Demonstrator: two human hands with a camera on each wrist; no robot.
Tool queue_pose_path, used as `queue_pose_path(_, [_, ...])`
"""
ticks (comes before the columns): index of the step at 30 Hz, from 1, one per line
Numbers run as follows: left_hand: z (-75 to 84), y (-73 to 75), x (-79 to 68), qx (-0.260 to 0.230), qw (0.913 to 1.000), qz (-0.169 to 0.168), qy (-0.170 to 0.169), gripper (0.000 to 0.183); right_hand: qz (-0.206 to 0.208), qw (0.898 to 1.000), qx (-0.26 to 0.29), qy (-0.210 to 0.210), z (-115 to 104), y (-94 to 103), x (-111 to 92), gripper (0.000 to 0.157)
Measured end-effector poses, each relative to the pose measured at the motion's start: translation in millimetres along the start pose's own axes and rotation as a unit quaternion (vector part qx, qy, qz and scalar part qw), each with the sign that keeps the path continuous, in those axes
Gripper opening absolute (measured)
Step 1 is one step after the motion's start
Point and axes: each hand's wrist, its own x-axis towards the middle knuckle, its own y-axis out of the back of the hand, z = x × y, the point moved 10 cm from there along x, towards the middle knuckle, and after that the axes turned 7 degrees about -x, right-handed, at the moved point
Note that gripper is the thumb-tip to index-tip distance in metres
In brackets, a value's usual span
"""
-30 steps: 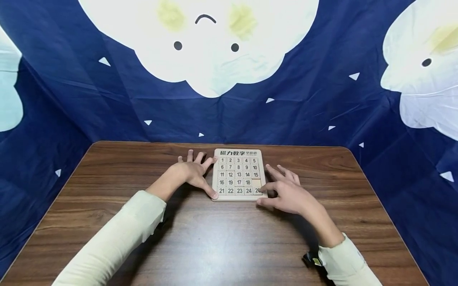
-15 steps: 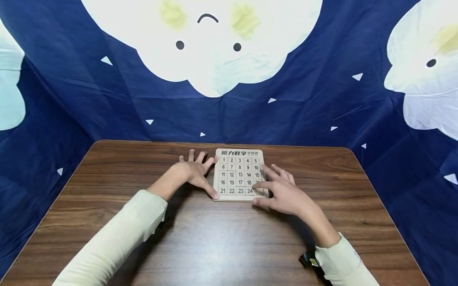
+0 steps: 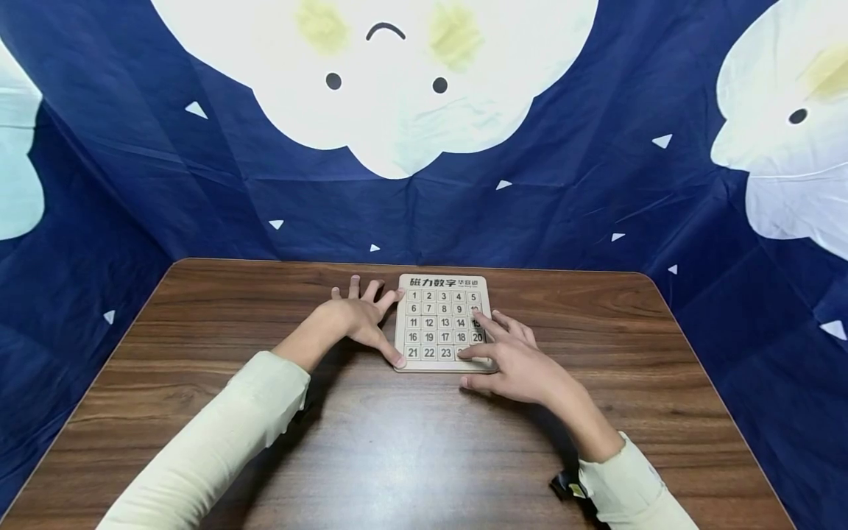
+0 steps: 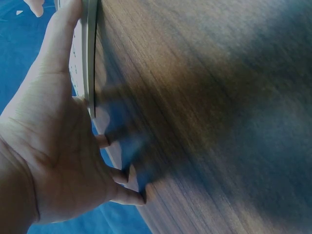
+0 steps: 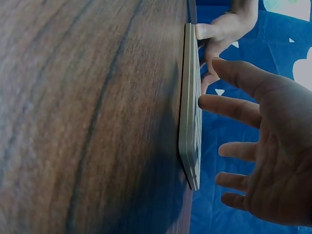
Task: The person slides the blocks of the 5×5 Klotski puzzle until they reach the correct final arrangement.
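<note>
A pale sliding number puzzle (image 3: 445, 366) lies flat on the table, its numbered tiles in rows below a printed heading. My left hand (image 3: 354, 322) is spread at its left side, the thumb on the lower left corner and the index finger at the upper left edge. Over the right side reaches my right hand (image 3: 520, 364), its index fingertip on tile 24 (image 3: 457, 348) in the bottom row, partly covering the number. Tile 20 (image 3: 478, 338) sits at the right end of the row above. The right wrist view has the index fingertip right at the puzzle's face (image 5: 197, 117), the other fingers extended.
The brown wooden table (image 3: 391, 449) stretches toward the viewer. Behind its far edge hangs a dark blue cloth (image 3: 331, 199) with white clouds and small triangles, which continues along both sides. A black strap (image 3: 563, 486) shows at the right sleeve cuff.
Tile 20 has moved up from the bottom right cell into the row above. My right hand has shifted left, its index finger going from tile 20 to tile 24. The left hand stays in place.
</note>
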Motion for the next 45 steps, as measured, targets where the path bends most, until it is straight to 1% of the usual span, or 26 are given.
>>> queue_pose_path(6, [0.8,-0.2,0.4,0.001,1.0000,0.001,-0.002,0.154,-0.001,1.000,0.004,-0.009,2,-0.2,1,0.038])
queue_pose_path(10, [1.1,-0.2,0.4,0.002,1.0000,0.000,-0.001,0.155,-0.004,1.000,0.001,-0.007,2,-1.1,1,0.038])
queue_pose_path(12, [1.0,0.2,0.2,0.001,1.0000,0.001,0.000,0.155,-0.005,1.000,-0.001,-0.012,5,-0.6,1,0.037])
queue_pose_path(17, [1.3,1.2,0.1,0.000,1.0000,0.001,-0.002,0.154,0.011,0.999,-0.024,-0.038,13,7.6,-1,0.029])
queue_pose_path(19, [1.0,1.1,0.1,0.001,1.0000,0.001,-0.001,0.154,0.016,0.999,-0.031,-0.036,11,9.2,1,0.027])
queue_pose_path(22, [0.1,0.5,0.3,-0.001,1.0000,0.001,0.000,0.154,0.018,0.999,-0.025,-0.010,-2,7.4,7,0.030])
queue_pose_path(25, [-0.9,-0.4,0.3,-0.005,1.0000,0.000,0.000,0.154,0.007,1.000,-0.013,0.014,-16,0.4,13,0.036])
queue_pose_path(28, [-2.2,-1.0,-0.2,-0.007,1.0000,0.000,0.000,0.154,-0.015,1.000,-0.006,0.015,-21,-6.6,15,0.040])
queue_pose_path(31, [-3.6,-0.8,-1.1,-0.010,1.0000,0.000,0.002,0.155,-0.022,1.000,-0.010,-0.003,-14,-6.2,13,0.037])
queue_pose_path(34, [-4.0,0.1,-1.4,-0.010,0.9999,0.003,0.002,0.155,-0.018,0.999,-0.011,-0.024,-3,-1.3,10,0.032])
queue_pose_path(37, [-3.5,0.4,-1.4,-0.008,1.0000,0.003,0.003,0.155,-0.013,0.999,-0.011,-0.030,3,1.5,8,0.029])
queue_pose_path(39, [-3.2,0.3,-1.4,-0.007,1.0000,0.002,0.003,0.155,-0.006,1.000,-0.009,-0.022,0,2.2,8,0.029])
queue_pose_path(42, [-2.2,-0.3,-1.1,-0.008,1.0000,0.000,0.001,0.154,0.002,1.000,0.001,-0.001,-11,0.4,13,0.033])
queue_pose_path(45, [-2.3,-0.1,-1.5,-0.010,0.9999,0.001,0.000,0.154,-0.010,1.000,0.005,0.022,-26,-7.0,20,0.042])
